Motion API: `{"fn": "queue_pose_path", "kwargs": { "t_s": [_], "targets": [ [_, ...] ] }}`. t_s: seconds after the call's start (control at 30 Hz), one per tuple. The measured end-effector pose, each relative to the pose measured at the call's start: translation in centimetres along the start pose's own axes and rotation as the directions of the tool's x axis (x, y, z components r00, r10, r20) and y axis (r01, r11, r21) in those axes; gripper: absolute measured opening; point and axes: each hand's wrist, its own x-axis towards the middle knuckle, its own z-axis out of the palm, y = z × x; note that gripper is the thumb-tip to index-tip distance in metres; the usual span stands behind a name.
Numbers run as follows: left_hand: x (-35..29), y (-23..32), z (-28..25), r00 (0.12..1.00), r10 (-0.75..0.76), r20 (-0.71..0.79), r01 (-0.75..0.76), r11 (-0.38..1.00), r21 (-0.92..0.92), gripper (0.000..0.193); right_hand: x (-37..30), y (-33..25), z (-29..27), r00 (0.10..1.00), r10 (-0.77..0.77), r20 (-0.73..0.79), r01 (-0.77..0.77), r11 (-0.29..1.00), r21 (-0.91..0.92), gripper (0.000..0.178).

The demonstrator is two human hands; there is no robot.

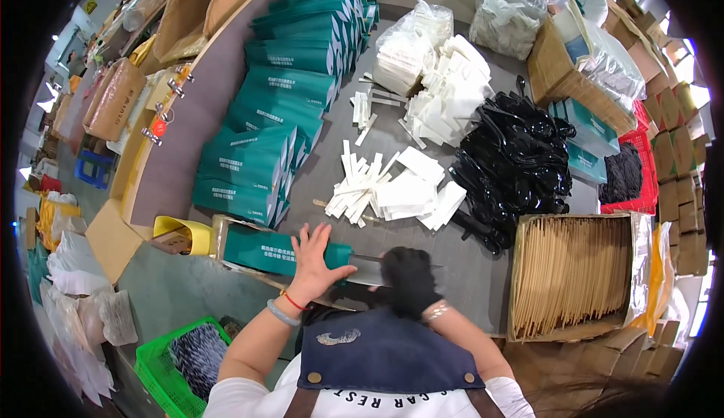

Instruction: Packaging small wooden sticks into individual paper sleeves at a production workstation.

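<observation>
My left hand [313, 261] is bare, with a red string and a pale bangle at the wrist. Its fingers are spread flat on a green printed packet [253, 250] that lies in an open cardboard box at the near edge of the table. From the packet's right end a flat, shiny grey strip [367, 270] reaches to my right hand [410, 281]. That hand wears a black glove and looks closed over the strip, though its fingers are dark and slightly blurred. Beyond my hands lie loose white paper strips [362, 184] and folded white slips [411, 192].
Fanned green packets [264, 131] line the left board. A heap of shiny black spoon-like pieces [516, 154] lies right of centre. At the right stands a box of thin wooden sticks [573, 275]. A yellow container [185, 235] and a green crate [162, 365] are at the left.
</observation>
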Motion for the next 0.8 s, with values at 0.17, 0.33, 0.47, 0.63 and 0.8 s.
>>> {"fn": "queue_pose_path", "kwargs": {
  "t_s": [0.17, 0.33, 0.47, 0.63, 0.8],
  "targets": [
    [4.0, -0.4, -0.4, 0.978, 0.191, -0.077, -0.198, 0.976, -0.091, 0.061, 0.4, 2.0, 0.7, 0.991, -0.047, -0.126, 0.059, 0.993, 0.098, 0.063],
    [11.2, -2.2, 1.0, 0.949, 0.208, -0.239, -0.189, 0.977, 0.099, 0.027, -6.3, 8.5, -6.4, 0.807, 0.241, -0.540, -0.261, 0.965, 0.041, 0.036],
    [13.0, -2.4, 0.9, 0.955, 0.235, -0.182, -0.216, 0.969, 0.117, 0.015, -18.9, 19.2, -8.6, 0.373, 0.506, -0.778, -0.601, 0.770, 0.214, 0.027],
    [12.1, 1.0, 0.4, 0.958, 0.219, -0.184, -0.240, 0.965, -0.103, 0.014, -24.0, 20.6, -11.7, 0.196, 0.810, -0.552, -0.961, 0.271, 0.057, 0.026],
    [12.2, 4.6, 2.4, 0.921, 0.314, -0.229, -0.324, 0.946, -0.010, 0.026, -23.4, 20.9, -10.7, 0.264, 0.685, -0.679, -0.924, 0.382, 0.026, 0.021]
  ]
}}
